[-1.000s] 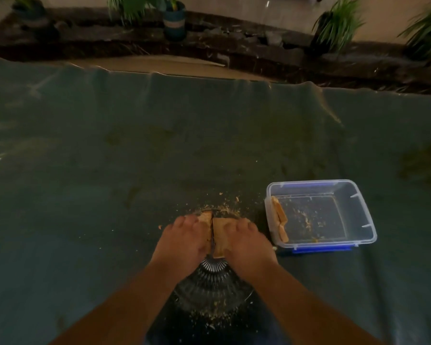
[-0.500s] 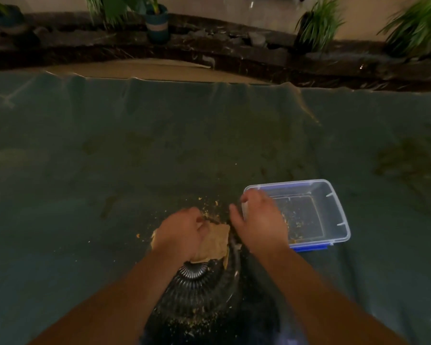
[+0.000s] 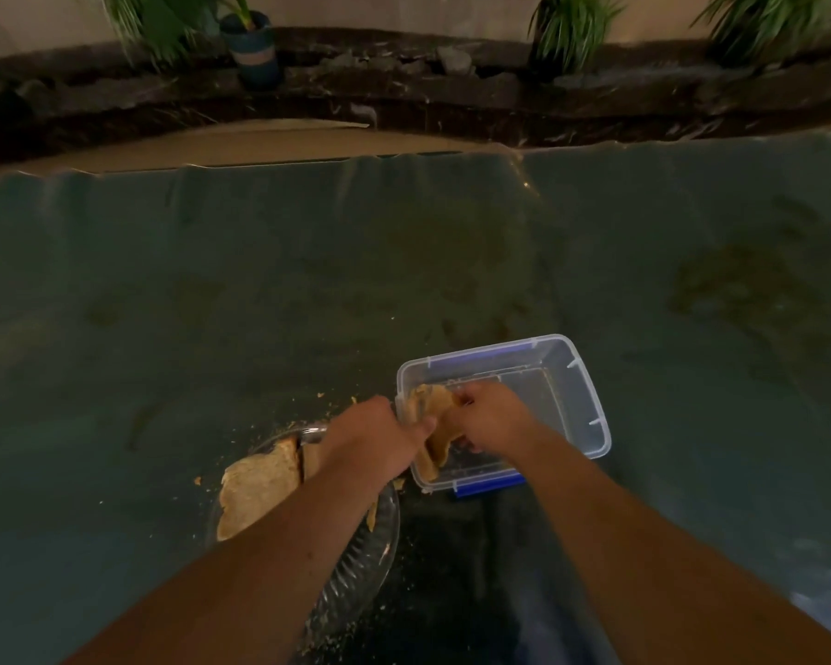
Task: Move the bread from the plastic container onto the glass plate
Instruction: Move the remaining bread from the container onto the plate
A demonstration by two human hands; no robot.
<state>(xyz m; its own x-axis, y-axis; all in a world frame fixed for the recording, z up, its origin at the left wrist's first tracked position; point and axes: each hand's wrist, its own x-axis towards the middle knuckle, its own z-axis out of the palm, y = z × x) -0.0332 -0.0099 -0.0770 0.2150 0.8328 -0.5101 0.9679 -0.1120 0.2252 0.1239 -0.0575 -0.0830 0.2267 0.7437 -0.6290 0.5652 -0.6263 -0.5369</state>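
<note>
A clear plastic container (image 3: pixel 581 391) with a blue clip stands on the green cloth. Inside its left end leans a tan slice of bread (image 3: pixel 436 427). My right hand (image 3: pixel 492 417) reaches into the container, fingers closed on that slice. My left hand (image 3: pixel 380 436) grips the container's left rim, thumb against the bread. To the left lies the ribbed glass plate (image 3: pixel 356 563), partly under my left forearm, with other bread slices (image 3: pixel 255 487) on its far left part.
Crumbs are scattered on the cloth around the plate (image 3: pixel 322 398). A dark stone ledge (image 3: pixel 404 98) with potted plants (image 3: pixel 253 45) runs along the far edge of the cloth. Bare green cloth (image 3: pixel 260 290) stretches beyond the container.
Both hands left the bread on the plate and moved right. The right hand went into the container and took the slice; the left hand came to the container's rim.
</note>
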